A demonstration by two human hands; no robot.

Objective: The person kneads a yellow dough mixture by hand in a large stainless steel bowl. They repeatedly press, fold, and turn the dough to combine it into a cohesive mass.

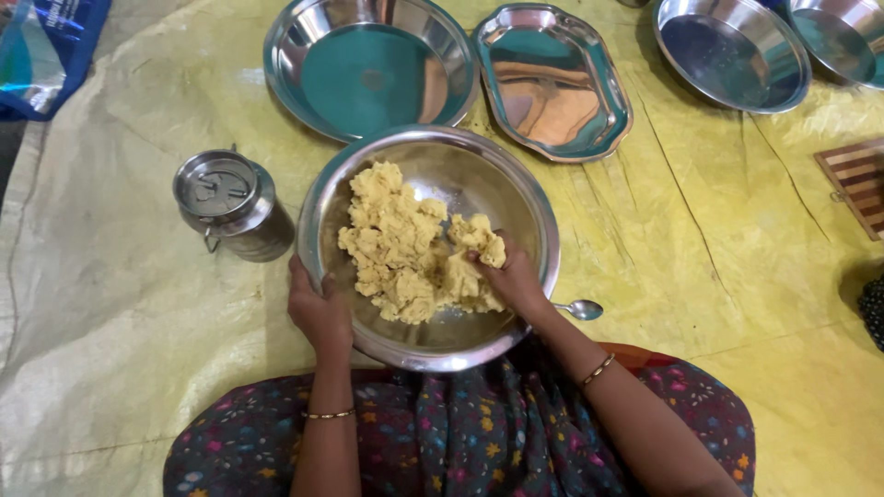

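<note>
Here, hands (414,290) knead dough (405,248) near blue package (46,51).

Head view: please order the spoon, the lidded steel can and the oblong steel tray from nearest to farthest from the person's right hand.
From the right hand, in the dough:
1. Spoon, just to its right, beside the bowl.
2. Oblong steel tray, beyond the bowl, upper right.
3. Lidded steel can, across the bowl, on the left.

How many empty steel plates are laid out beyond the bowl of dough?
4: a round plate just behind the bowl, an oblong one beside it, and two round ones at the top right, the last cut off by the frame edge.
</note>
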